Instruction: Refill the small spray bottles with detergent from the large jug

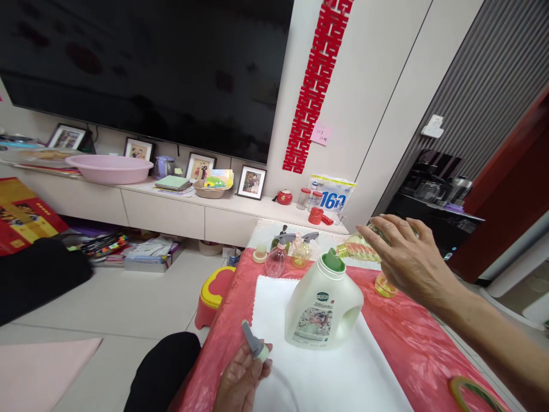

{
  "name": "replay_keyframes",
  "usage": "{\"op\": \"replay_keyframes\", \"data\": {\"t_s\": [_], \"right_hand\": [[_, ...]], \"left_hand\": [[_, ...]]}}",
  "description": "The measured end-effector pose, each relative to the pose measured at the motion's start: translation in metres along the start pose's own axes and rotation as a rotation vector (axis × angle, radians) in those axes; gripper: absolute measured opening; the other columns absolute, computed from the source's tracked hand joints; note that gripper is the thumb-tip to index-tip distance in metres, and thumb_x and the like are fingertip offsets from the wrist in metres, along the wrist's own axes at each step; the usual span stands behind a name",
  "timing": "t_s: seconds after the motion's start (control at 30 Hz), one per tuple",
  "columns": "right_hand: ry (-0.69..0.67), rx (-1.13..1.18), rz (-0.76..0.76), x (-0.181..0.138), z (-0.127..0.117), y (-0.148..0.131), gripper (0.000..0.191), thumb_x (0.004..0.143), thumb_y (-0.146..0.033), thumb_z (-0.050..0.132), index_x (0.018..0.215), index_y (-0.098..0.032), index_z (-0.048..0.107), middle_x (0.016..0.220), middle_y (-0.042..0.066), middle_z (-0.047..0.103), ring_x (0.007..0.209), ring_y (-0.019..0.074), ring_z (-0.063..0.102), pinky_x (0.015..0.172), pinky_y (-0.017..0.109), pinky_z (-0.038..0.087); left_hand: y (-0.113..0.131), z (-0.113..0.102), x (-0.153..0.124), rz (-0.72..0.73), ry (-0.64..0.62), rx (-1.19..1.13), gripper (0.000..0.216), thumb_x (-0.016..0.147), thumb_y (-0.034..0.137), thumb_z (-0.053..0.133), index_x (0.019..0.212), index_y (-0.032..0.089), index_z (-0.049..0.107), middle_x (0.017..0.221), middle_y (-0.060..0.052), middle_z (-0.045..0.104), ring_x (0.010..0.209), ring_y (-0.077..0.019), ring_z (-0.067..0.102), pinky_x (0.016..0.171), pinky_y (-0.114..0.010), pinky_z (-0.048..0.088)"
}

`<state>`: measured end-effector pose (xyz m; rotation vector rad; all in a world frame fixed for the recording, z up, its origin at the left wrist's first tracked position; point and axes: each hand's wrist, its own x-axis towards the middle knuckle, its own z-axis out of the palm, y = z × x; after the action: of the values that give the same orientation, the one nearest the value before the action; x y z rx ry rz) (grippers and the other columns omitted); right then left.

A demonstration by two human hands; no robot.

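Observation:
My right hand (401, 246) grips a clear bottle (360, 247) tipped on its side, its neck at the green spout of a large detergent jug (321, 309). The liquid inside the bottle looks pale yellow. The jug stands upright and uncapped on a white cloth (364, 366). Low in the view, my left hand (246, 369) holds a grey pump head (256, 343) with a pale collar between thumb and fingers. A thin clear tube (286, 382) trails from it across the cloth.
Behind the jug stand a clear pink bottle (275, 262), a yellowish pump bottle (301, 254) and a round cap (259, 253). Tape (474, 395) lies at the lower right on the red table cover (398, 332). A yellow-and-red stool (217, 292) is beside the table.

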<state>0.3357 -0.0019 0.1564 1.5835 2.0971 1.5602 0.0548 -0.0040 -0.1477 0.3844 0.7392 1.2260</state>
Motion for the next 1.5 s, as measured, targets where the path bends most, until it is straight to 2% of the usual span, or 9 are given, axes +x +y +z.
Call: {"op": "replay_keyframes", "data": {"t_s": [0.33, 0.53, 0.73, 0.93, 1.1, 1.17, 1.23, 1.37, 1.5], "right_hand": [[0.058, -0.043, -0.070, 0.004, -0.004, -0.001, 0.062, 0.080, -0.002, 0.060, 0.137, -0.024, 0.049, 0.140, 0.014, 0.053, 0.131, 0.0320, 0.046, 0.108, 0.055, 0.034], [0.109, -0.049, -0.119, 0.008, -0.006, -0.005, 0.046, 0.090, -0.006, 0.053, 0.133, -0.021, 0.052, 0.138, 0.015, 0.056, 0.131, 0.0330, 0.046, 0.107, 0.058, 0.036], [0.116, -0.058, -0.119, 0.007, -0.010, -0.013, 0.046, 0.088, 0.000, 0.051, 0.129, -0.020, 0.055, 0.136, 0.014, 0.058, 0.129, 0.0315, 0.048, 0.108, 0.056, 0.036], [-0.035, 0.161, 0.117, -0.012, 0.009, -0.014, 0.063, 0.079, -0.006, 0.056, 0.139, -0.023, 0.049, 0.132, 0.012, 0.059, 0.119, 0.0317, 0.055, 0.093, 0.053, 0.047], [-0.127, 0.597, 0.402, -0.052, 0.000, -0.013, 0.068, 0.088, -0.052, 0.058, 0.146, -0.019, 0.043, 0.134, 0.015, 0.059, 0.115, 0.0344, 0.060, 0.091, 0.052, 0.053], [-0.180, 0.740, 0.489, -0.072, -0.013, -0.025, 0.078, 0.084, -0.070, 0.059, 0.146, -0.026, 0.044, 0.136, 0.010, 0.060, 0.112, 0.0324, 0.064, 0.091, 0.049, 0.055], [-0.230, 0.816, 0.446, -0.095, -0.024, -0.047, 0.082, 0.081, -0.076, 0.062, 0.147, -0.032, 0.044, 0.137, 0.007, 0.060, 0.112, 0.0316, 0.065, 0.089, 0.047, 0.058], [-0.312, 0.930, 0.307, -0.141, -0.031, -0.111, 0.073, 0.087, -0.060, 0.061, 0.150, -0.031, 0.037, 0.139, 0.007, 0.059, 0.116, 0.0279, 0.065, 0.086, 0.042, 0.061], [-0.383, 0.954, 0.299, -0.169, -0.025, -0.165, 0.072, 0.086, -0.042, 0.061, 0.150, -0.029, 0.031, 0.132, 0.010, 0.060, 0.116, 0.0280, 0.062, 0.087, 0.043, 0.060]], "left_hand": [[0.001, 0.001, -0.001, 0.004, -0.002, 0.024, 0.056, 0.049, 0.042, 0.098, 0.095, 0.016, 0.076, 0.099, -0.013, 0.079, 0.079, -0.0243, 0.073, 0.081, -0.038, 0.060], [-0.005, -0.001, 0.001, 0.017, 0.017, 0.007, 0.054, 0.047, 0.043, 0.099, 0.092, 0.019, 0.079, 0.098, -0.011, 0.079, 0.087, -0.0253, 0.073, 0.081, -0.034, 0.060], [-0.009, -0.002, 0.004, 0.042, 0.017, -0.019, 0.052, 0.048, 0.043, 0.099, 0.091, 0.019, 0.080, 0.098, -0.010, 0.080, 0.074, -0.0181, 0.071, 0.074, -0.029, 0.060], [-0.006, -0.006, 0.006, 0.009, -0.024, -0.022, 0.053, 0.051, 0.039, 0.099, 0.095, 0.018, 0.079, 0.101, -0.011, 0.080, 0.078, -0.0188, 0.072, 0.075, -0.028, 0.059], [0.011, 0.005, -0.005, -0.073, -0.038, -0.069, 0.045, 0.059, 0.029, 0.096, 0.097, 0.018, 0.077, 0.102, -0.008, 0.079, 0.078, -0.0147, 0.071, 0.078, -0.025, 0.059], [0.018, 0.012, -0.009, -0.072, -0.033, -0.122, 0.038, 0.063, 0.024, 0.094, 0.095, 0.017, 0.076, 0.101, -0.007, 0.078, 0.077, -0.0127, 0.071, 0.078, -0.024, 0.059], [0.025, 0.018, -0.009, -0.067, -0.030, -0.187, 0.030, 0.069, 0.021, 0.090, 0.093, 0.017, 0.074, 0.101, -0.007, 0.078, 0.077, -0.0113, 0.071, 0.079, -0.023, 0.059], [0.042, 0.026, -0.010, -0.032, -0.002, -0.257, 0.018, 0.077, 0.014, 0.082, 0.091, 0.017, 0.072, 0.095, -0.004, 0.077, 0.080, -0.0107, 0.072, 0.083, -0.023, 0.060], [0.059, 0.032, -0.014, 0.066, -0.017, -0.248, 0.014, 0.080, 0.016, 0.079, 0.091, 0.019, 0.071, 0.090, -0.002, 0.076, 0.080, -0.0111, 0.072, 0.084, -0.025, 0.060]]}}
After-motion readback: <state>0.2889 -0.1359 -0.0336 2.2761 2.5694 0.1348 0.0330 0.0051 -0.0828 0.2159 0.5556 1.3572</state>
